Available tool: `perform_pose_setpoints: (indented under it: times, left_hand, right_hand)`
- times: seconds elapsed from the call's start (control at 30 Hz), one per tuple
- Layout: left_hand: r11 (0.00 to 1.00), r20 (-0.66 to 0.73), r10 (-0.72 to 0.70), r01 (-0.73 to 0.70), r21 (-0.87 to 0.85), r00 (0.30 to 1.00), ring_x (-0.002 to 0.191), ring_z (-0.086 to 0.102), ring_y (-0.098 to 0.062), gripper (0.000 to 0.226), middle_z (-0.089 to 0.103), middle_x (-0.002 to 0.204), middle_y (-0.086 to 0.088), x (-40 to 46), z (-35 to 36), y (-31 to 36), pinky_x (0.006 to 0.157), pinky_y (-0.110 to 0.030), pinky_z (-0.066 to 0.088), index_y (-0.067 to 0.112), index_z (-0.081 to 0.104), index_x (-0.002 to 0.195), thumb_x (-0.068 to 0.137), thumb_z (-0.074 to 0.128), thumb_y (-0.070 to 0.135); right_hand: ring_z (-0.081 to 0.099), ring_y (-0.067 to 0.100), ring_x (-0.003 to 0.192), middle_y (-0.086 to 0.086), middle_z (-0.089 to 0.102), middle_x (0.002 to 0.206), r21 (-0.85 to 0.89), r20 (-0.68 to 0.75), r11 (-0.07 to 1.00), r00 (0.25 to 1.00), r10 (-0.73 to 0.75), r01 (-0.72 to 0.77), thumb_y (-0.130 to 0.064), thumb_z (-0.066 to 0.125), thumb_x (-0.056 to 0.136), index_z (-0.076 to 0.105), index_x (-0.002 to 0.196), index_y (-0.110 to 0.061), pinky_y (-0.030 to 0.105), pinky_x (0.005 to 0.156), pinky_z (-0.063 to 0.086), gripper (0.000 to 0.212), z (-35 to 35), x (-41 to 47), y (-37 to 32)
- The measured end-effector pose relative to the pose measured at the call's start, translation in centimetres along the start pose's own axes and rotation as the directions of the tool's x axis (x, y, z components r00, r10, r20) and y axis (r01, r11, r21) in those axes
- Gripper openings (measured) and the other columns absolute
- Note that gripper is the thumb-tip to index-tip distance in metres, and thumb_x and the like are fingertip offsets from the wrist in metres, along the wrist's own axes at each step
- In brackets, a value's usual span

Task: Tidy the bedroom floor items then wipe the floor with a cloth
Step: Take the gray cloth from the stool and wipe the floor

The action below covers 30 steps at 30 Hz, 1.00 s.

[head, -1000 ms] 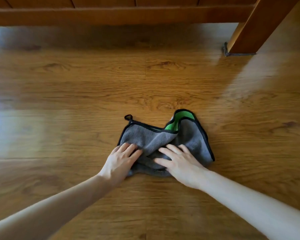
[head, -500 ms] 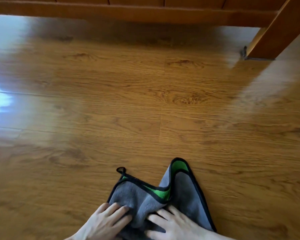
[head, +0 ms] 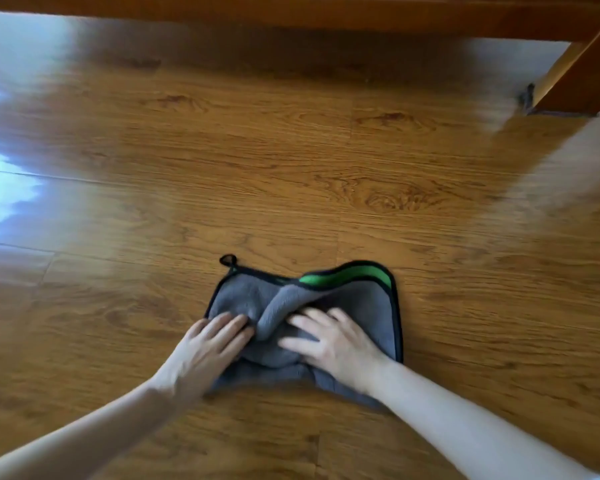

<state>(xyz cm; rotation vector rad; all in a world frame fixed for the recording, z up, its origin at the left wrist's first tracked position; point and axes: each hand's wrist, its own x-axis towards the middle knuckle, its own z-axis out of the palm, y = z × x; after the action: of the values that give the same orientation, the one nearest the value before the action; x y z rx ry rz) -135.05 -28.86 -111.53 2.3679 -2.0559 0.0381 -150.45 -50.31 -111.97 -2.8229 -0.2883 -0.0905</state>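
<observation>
Both my hands flat on the cloth (head: pixel 326 306), fingers straight and spread, pressing, gripping nothing. Left hand (head: pixel 210 344) on its left half, right hand (head: pixel 333 341) on its right half, a raised fold between them. Cloth lies directly under my palms on the wood floor (head: pixel 291 188), long axis running left to right, hanging loop (head: pixel 228 260) at the far left corner, green edge far right. Beyond the cloth, open boards. Farther, the bed rail (head: pixel 291 12); bed leg (head: pixel 582 77) far right of the cloth. Likely next stroke: forward, both hands equally placed.
</observation>
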Motion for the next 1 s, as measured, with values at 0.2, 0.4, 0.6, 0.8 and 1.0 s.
perform_pose_setpoints:
  times: [0.2,0.4,0.6,0.8,1.0]
  left_hand:
    - [0.981,0.164,-0.134,0.154,-0.119,0.977,0.103,0.06,-0.032,0.069,0.061,0.116,-0.014,9.7,-0.6,-6.0,0.074,-0.041,0.057,0.01,0.045,0.124,0.065,0.08,0.022]
    - [0.948,0.083,-0.263,0.274,-0.161,0.961,0.128,0.041,-0.029,0.056,0.041,0.139,-0.015,19.3,-1.5,-9.4,0.102,-0.034,0.038,0.005,0.042,0.137,0.084,0.062,0.007]
    - [0.938,0.087,-0.302,0.312,-0.154,0.949,0.129,0.04,-0.032,0.067,0.041,0.137,-0.019,24.3,-0.2,-12.5,0.097,-0.043,0.044,0.002,0.045,0.133,0.071,0.069,0.011]
    - [0.939,0.049,-0.32,0.323,-0.115,0.946,0.127,0.042,-0.035,0.068,0.043,0.135,-0.021,29.1,0.6,-16.0,0.095,-0.046,0.044,0.0,0.046,0.131,0.07,0.073,0.01]
    - [0.923,0.058,-0.381,0.384,-0.04,0.923,0.126,0.04,-0.031,0.059,0.039,0.135,-0.015,32.9,0.7,-17.9,0.095,-0.043,0.04,0.006,0.039,0.134,0.081,0.064,0.012]
  right_hand:
    - [0.058,0.03,0.113,0.01,0.062,0.122,0.014,-0.033,0.966,0.966,0.258,-0.257,-0.009,0.081,0.064,0.068,0.111,-0.026,0.043,0.08,0.048,0.052,-2.2,6.1,7.1]
    - [0.03,0.02,0.136,0.0,0.042,0.144,0.05,-0.091,0.904,0.899,0.428,-0.425,-0.009,0.054,0.091,0.054,0.131,-0.03,0.042,0.099,0.028,0.045,-3.6,10.8,13.7]
    - [0.05,0.03,0.119,0.005,0.06,0.123,0.073,-0.255,0.892,0.856,0.45,-0.447,-0.005,0.067,0.08,0.067,0.115,-0.023,0.045,0.08,0.039,0.039,-3.1,13.6,17.5]
    - [0.052,0.03,0.115,0.004,0.061,0.118,0.068,-0.345,0.89,0.827,0.444,-0.45,-0.008,0.067,0.079,0.069,0.109,-0.021,0.044,0.077,0.041,0.032,-2.9,16.9,21.2]
    - [0.047,0.028,0.12,0.004,0.057,0.125,0.06,-0.362,0.865,0.796,0.484,-0.499,-0.008,0.057,0.086,0.064,0.118,-0.018,0.044,0.083,0.037,0.034,-3.5,19.7,23.9]
